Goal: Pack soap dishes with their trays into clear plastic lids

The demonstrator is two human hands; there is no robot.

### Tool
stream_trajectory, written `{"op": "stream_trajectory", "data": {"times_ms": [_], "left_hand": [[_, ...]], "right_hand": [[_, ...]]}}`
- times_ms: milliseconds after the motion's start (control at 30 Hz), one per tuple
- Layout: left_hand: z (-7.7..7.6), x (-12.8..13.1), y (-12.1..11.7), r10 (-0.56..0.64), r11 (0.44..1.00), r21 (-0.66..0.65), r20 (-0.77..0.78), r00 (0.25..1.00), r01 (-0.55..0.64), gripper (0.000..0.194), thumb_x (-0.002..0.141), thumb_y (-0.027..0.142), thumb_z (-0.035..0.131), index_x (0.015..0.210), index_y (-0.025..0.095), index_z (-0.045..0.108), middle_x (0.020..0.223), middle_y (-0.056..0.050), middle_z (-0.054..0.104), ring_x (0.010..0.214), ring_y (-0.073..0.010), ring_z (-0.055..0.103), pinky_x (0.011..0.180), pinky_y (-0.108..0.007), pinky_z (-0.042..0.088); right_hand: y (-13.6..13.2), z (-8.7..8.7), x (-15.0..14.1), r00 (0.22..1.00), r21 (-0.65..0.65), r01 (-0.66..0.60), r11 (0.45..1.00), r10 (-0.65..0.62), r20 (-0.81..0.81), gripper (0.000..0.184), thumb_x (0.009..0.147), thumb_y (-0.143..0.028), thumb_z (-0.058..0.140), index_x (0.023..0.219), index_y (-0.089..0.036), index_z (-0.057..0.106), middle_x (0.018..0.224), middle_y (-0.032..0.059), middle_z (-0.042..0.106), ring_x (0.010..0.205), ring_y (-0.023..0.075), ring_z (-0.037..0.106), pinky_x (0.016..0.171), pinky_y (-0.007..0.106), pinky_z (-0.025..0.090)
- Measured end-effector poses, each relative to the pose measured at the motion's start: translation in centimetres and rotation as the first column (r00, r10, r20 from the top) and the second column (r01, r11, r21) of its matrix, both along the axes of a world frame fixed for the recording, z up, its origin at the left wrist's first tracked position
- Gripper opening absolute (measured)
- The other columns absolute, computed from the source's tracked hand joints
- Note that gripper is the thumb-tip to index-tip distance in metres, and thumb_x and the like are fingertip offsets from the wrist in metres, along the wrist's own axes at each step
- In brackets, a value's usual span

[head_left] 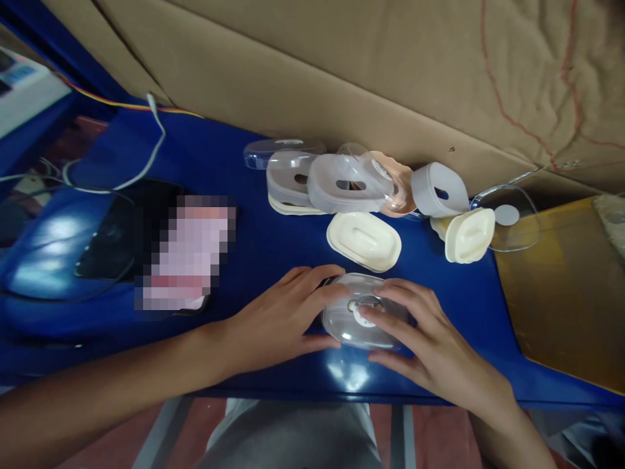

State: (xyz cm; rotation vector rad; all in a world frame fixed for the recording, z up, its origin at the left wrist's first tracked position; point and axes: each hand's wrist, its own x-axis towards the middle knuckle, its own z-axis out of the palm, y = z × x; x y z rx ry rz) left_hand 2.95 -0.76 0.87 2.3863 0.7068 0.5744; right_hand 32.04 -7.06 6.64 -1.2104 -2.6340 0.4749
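Near the front edge of the blue table lies a transparent oval plastic cover [349, 331] with a round white sticker on top. My left hand [286, 319] grips its left end, fingers along the far side and thumb on the near side. Around the right end curls my right hand [437, 345], with one finger over the sticker and the thumb at the near edge. What lies under the cover is hard to make out. Just beyond it sits a cream oval tray [364, 241] with a raised rim.
Behind stand grey-white oval shells [354, 182] with slots, a peach-coloured piece [403, 179] and more transparent covers [508, 225]. Small cream trays [469, 236] lean together at right. A brown-taped box [566, 293] borders the right side. A blurred-out phone [188, 254] and cables lie left.
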Motion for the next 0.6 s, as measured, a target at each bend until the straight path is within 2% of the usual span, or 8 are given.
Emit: {"op": "stream_trajectory", "data": {"times_ms": [200,367,500,600], "left_hand": [[0.12,0.04,0.13,-0.011,0.999,0.048,-0.010,1.000,0.011,0.076,0.091,0.042,0.087,0.151,0.023,0.045,0.154,-0.019,0.058,0.139,-0.0349,0.062,0.113,-0.054,0.055],[0.24,-0.05,0.10,-0.012,0.997,0.069,-0.064,0.998,0.016,0.079,0.092,0.044,0.086,0.157,0.026,0.043,0.155,-0.018,0.056,0.135,-0.0362,0.063,0.111,-0.055,0.056],[0.33,-0.14,0.17,-0.002,1.000,0.031,-0.046,0.999,0.003,0.079,0.094,0.049,0.082,0.157,0.026,0.041,0.157,-0.019,0.054,0.138,-0.0367,0.062,0.112,-0.056,0.057],[0.28,-0.16,0.30,0.007,1.000,-0.030,-0.002,1.000,-0.007,0.079,0.095,0.047,0.082,0.159,0.027,0.039,0.157,-0.018,0.054,0.142,-0.0351,0.060,0.114,-0.054,0.056]], "right_hand": [[0.05,0.12,0.01,0.999,0.055,-0.045,0.997,0.044,0.024,0.057,0.102,-0.034,0.073,0.156,-0.024,0.055,0.147,0.0122,0.058,0.144,0.0315,0.046,0.116,0.051,0.045],[0.22,-0.04,-0.33,0.999,0.062,-0.025,0.998,0.024,0.022,0.055,0.103,-0.036,0.073,0.154,-0.024,0.056,0.148,0.0123,0.058,0.144,0.0317,0.047,0.114,0.050,0.046],[0.31,-0.27,-0.59,0.999,0.123,-0.028,0.992,0.023,0.039,0.052,0.103,-0.040,0.072,0.151,-0.023,0.058,0.144,0.0132,0.061,0.140,0.0329,0.050,0.112,0.052,0.048],[0.47,-0.42,-0.70,0.997,0.163,-0.051,0.985,0.042,0.059,0.051,0.104,-0.039,0.070,0.150,-0.022,0.059,0.143,0.0134,0.062,0.139,0.0334,0.051,0.113,0.054,0.048]]}}
